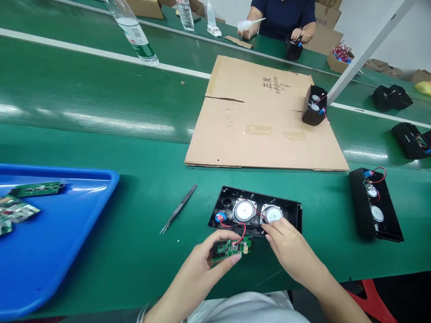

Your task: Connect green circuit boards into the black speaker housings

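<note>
A green circuit board is held between the thumb and fingers of my left hand. A red wire runs from the board to the black speaker housing, which lies open side up on the green table. Inside it are two round speakers with white centres and a blue and red part at the left end. My right hand rests at the housing's front edge beside the right speaker, its fingertips pinched near the thin wires; whatever they hold is too small to make out.
Tweezers lie left of the housing. A blue tray with several circuit boards is at the left. Behind is a flat cardboard sheet bearing a black housing. Another housing stands right. A person works across the table.
</note>
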`<state>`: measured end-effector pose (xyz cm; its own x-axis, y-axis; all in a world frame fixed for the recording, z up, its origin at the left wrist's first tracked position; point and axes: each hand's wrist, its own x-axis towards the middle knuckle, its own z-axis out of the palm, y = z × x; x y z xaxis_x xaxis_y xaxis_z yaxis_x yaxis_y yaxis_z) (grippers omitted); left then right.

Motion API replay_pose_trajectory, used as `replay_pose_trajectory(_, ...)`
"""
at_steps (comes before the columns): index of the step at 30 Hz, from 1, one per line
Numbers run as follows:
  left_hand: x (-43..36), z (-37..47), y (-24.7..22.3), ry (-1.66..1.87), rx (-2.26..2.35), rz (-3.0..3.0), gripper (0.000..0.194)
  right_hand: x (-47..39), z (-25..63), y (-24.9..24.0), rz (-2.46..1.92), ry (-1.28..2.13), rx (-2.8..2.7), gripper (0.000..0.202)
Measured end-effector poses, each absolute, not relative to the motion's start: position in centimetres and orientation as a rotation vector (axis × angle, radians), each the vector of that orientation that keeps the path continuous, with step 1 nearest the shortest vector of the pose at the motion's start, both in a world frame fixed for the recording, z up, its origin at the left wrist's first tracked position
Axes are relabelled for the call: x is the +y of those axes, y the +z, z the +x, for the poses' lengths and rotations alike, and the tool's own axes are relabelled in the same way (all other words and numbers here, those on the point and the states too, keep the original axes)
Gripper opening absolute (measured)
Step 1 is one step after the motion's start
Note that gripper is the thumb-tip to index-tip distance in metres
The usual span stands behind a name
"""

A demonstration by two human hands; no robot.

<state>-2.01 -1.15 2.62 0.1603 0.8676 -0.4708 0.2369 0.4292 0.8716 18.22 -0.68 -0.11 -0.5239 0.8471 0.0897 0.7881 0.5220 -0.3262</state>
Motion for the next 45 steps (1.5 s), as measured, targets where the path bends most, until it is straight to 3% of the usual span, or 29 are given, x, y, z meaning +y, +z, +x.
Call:
replay_pose_trajectory(7, 0.1, -1.2, 2.4, 0.674, 1.447, 1.218, 0.023, 1.7, 18.2, 0.9, -1.221, 0.271, -2.338, 0.025)
replay_pose_trajectory(12, 0.5, -0.6, 1.3, 0.701, 1.464, 1.259, 0.027, 2.1, 16.4, 0.5, -1.125, 0.523, -2.072, 0.017)
replay_pose_trajectory(24, 1.1, -0.7, 1.4, 0.755, 1.431, 1.389, 0.020, 2.2, 15.2, -0.5, -1.239, 0.289, -2.264, 0.028)
replay_pose_trajectory(38, 2.0, -0.8, 2.7, 0.611, 1.381, 1.577, 0.019, 2.4, 15.6, 0.0, -1.003, 0.006, -2.424, 0.024)
replay_pose_trajectory(45, 1.8, -0.4, 2.8, 0.577, 1.412, 1.631, 0.022, 2.2, 15.2, 1.0, -0.971, -0.144, -2.559, 0.032)
